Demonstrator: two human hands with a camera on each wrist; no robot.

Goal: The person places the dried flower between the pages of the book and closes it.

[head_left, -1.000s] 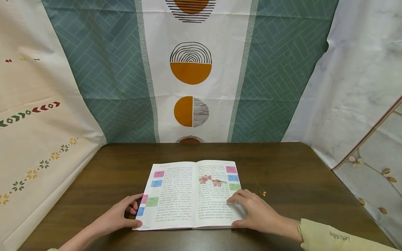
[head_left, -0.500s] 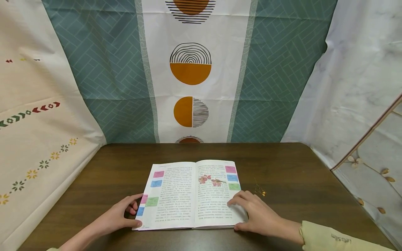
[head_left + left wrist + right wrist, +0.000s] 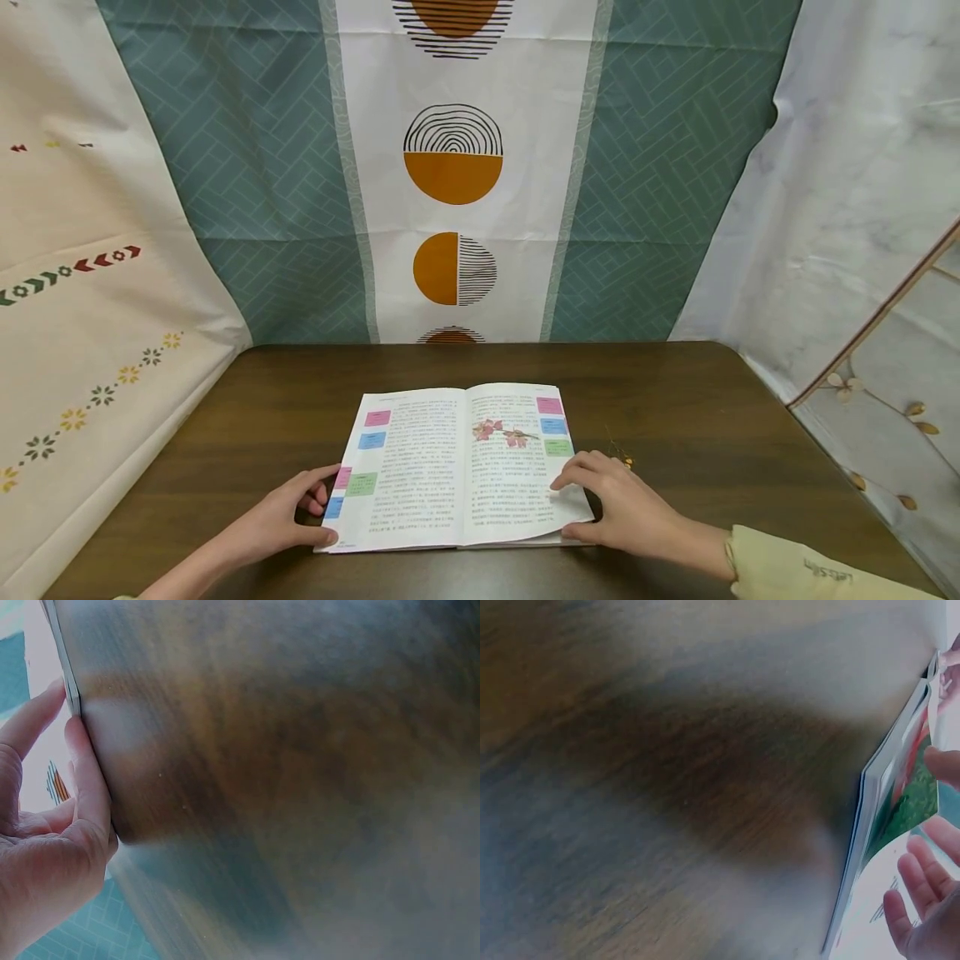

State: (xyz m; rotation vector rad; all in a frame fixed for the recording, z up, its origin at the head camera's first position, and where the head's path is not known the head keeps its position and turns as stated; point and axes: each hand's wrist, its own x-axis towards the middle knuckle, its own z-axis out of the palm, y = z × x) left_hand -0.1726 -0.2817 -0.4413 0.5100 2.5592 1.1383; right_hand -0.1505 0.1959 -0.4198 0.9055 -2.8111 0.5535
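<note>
An open book (image 3: 420, 467) lies on the brown table, its pages covered in print with pink, blue and green boxes along the outer margins. Pink flowers are printed on the right page (image 3: 517, 500). My left hand (image 3: 288, 512) holds the book's lower left edge, thumb on the corner. At the opposite side, my right hand (image 3: 626, 510) has its thumb at the lower corner of the right page and its index finger on top, the page bowed up between them. Beneath that raised page, the right wrist view shows a red and green picture (image 3: 911, 799).
The dark wooden table (image 3: 697, 417) runs back to a green and white hanging cloth (image 3: 645, 167). Right of the book, a small yellow flower sprig (image 3: 627, 461) shows on the tabletop. Patterned cream cloth (image 3: 90, 333) covers the left side, marbled cloth (image 3: 840, 250) the right.
The right page's lower corner has come up off the pages beneath, and my right thumb has slid outward to the right. My left hand keeps its place on the book.
</note>
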